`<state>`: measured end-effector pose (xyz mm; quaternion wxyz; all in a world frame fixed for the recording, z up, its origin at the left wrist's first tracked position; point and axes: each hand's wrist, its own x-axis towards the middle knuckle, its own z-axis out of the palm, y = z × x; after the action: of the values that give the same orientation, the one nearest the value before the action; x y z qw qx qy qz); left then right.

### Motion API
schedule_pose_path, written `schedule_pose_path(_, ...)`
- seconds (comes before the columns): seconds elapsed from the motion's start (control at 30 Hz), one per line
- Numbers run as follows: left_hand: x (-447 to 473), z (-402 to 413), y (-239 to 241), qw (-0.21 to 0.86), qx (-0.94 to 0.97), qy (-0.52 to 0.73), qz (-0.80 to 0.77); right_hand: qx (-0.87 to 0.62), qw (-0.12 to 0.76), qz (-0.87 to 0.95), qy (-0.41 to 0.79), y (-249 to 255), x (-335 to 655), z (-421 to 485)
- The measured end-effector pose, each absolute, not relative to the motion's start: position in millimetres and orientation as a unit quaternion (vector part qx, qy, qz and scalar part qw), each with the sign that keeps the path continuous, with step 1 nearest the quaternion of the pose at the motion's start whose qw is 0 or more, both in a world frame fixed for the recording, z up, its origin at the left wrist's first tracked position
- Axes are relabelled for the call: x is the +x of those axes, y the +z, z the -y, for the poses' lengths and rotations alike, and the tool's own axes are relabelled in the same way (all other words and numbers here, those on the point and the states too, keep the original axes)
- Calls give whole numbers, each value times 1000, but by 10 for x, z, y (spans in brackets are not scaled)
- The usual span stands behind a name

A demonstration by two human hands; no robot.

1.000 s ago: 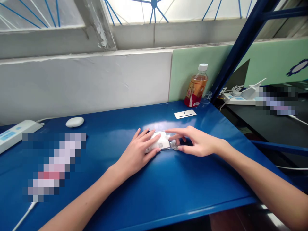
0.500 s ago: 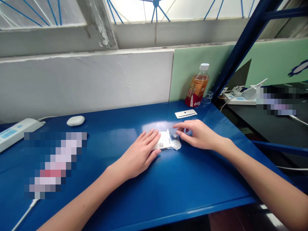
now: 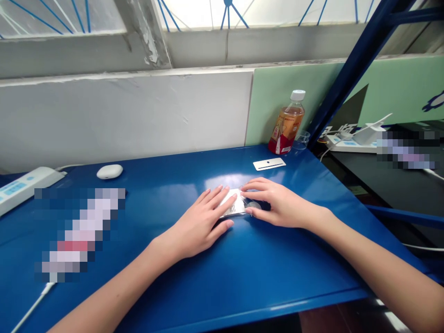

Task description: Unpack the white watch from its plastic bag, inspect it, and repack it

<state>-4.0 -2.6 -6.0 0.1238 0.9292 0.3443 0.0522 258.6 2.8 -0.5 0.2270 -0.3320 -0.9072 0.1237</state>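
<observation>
A small flat white packet [image 3: 237, 203] with clear, shiny plastic at its right end lies on the blue table. My left hand [image 3: 203, 219] rests flat across the packet's left part, fingers stretched out and hiding much of it. At the other end is my right hand [image 3: 277, 201], its curved fingers and thumb apart around the plastic. Its fingertips are at the packet's edge; whether they touch it I cannot tell. A round translucent disc [image 3: 254, 205] shows between that thumb and fingers, partly covered.
Behind my right hand lies a white card [image 3: 269, 164] with a slot. A drink bottle [image 3: 287, 122] stands near a clear ring-shaped piece [image 3: 301, 140] at the back right. To the left are a white earbud case [image 3: 110, 171], a power strip [image 3: 29, 187] and a blurred-out device [image 3: 83, 236] on a cable.
My right hand has moved left and slightly nearer, over the plastic end and disc. My left hand stays on the packet, with its index finger reaching a little farther right.
</observation>
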Motion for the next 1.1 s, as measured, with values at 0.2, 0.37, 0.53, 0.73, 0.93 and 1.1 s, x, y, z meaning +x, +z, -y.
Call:
schedule_pose_path(0.2,-42,32,-59,118,931,46,-341,-330,157,930,42,51,2539,73)
schedule_pose_path(0.37,-45,37,-57,128,929,51,-344,-356,151,922,21,29,2533,82)
schedule_pose_path(0.53,-35,51,-32,146,923,55,-351,-353,167,921,17,20,2522,77)
schedule_pose_path(0.73,-29,54,-52,144,924,59,-350,-351,162,922,28,5,2516,86)
schedule_pose_path(0.93,-30,54,-88,131,928,55,-345,-340,144,927,-59,-60,2409,168)
schedule_pose_path(1.1,-32,58,-74,140,927,59,-343,-331,103,927,-144,-126,2316,229)
